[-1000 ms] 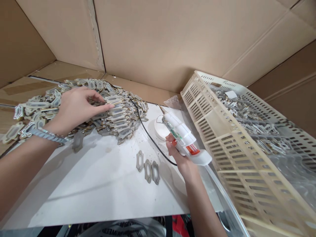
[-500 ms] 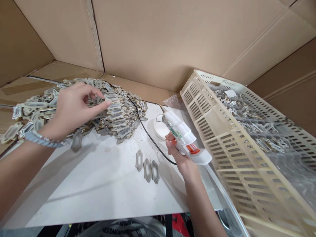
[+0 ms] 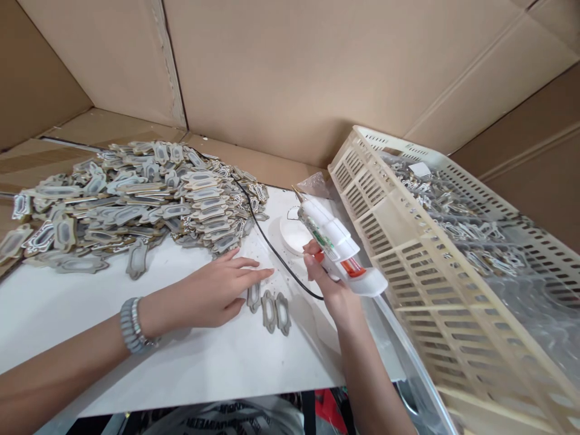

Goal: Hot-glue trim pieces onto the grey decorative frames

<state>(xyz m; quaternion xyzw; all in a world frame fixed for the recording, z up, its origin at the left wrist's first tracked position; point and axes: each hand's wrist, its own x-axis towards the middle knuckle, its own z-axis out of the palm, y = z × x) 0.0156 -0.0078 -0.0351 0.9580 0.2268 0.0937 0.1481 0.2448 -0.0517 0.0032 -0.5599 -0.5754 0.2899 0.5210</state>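
My left hand (image 3: 222,290) is over the white board with its fingers spread, holding nothing. Its fingertips reach to the left one of three metal label frames (image 3: 269,312) lying in a short row, and partly cover it. My right hand (image 3: 333,290) is wrapped round the handle of a white hot glue gun (image 3: 330,232) with an orange trigger, its metal nozzle pointing up and to the left. Behind my left hand spreads a big heap of similar metal label frames (image 3: 149,193), some stacked in overlapping rows.
A cream plastic crate (image 3: 399,241) at the right holds small metal parts between clear wavy dividers. A round white dish (image 3: 294,234) sits behind the glue gun. The black cord (image 3: 278,257) runs across the white board (image 3: 172,362). Cardboard walls (image 3: 294,78) stand around the back.
My left hand has left the stacked label frames and come down and right to the three loose ones, its fingers now spread. My right hand keeps the glue gun in nearly the same place.
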